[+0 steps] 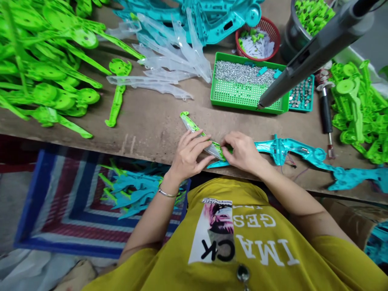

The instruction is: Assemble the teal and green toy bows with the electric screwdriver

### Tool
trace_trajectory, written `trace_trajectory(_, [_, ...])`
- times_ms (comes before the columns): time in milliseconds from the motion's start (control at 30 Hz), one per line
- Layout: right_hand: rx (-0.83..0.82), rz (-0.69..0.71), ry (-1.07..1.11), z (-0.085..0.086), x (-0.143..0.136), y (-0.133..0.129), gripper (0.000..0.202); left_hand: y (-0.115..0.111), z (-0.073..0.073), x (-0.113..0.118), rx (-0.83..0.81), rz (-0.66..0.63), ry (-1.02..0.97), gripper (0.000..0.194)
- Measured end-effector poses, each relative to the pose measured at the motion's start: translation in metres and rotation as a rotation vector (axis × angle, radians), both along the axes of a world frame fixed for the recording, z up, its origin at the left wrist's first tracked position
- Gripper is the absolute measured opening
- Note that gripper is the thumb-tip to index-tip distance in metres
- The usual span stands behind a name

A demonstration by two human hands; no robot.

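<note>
1. Head view: left hand [189,155], half-curled, holds a lime-green strip [216,146] against a translucent panel [212,151], centre frame.
2. Right hand [241,151] pinches the strip's lower end.
3. Seemingly fitting step; next move needs aligned edges.

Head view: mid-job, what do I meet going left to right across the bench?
Left heap of bright-green plastic parts → held green-and-translucent piece → red basket → small turquoise tray → black-handled tool → right heap of bright-green plastic parts.
</note>
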State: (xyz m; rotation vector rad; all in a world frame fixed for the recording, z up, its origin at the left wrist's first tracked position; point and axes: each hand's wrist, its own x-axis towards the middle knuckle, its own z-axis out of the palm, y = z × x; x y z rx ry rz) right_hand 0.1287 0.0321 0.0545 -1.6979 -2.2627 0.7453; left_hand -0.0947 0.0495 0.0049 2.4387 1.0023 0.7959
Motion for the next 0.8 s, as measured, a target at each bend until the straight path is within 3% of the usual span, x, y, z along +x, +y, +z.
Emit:
trace_trajectory(300, [0.011, -0.018, -0.041, -0.002, -0.004, -0.003, 0.019, -0.001, -0.002, 0.002, 0.011, -0.007, -0.027, 0.038])
trace_trajectory(533, [0.151, 0.059, -0.078, -0.012, -0.003, -0.011, 0.018, -0.001, 0.002, 0.0, 0.016, -0.031, -0.04, 0.04])
trace_trajectory(800, [0.239, 0.13, -0.101, -0.019, -0.005, -0.012, 0.02, 0.019, 0.013, -0.012, 0.072, -0.031, -0.191, 0.041])
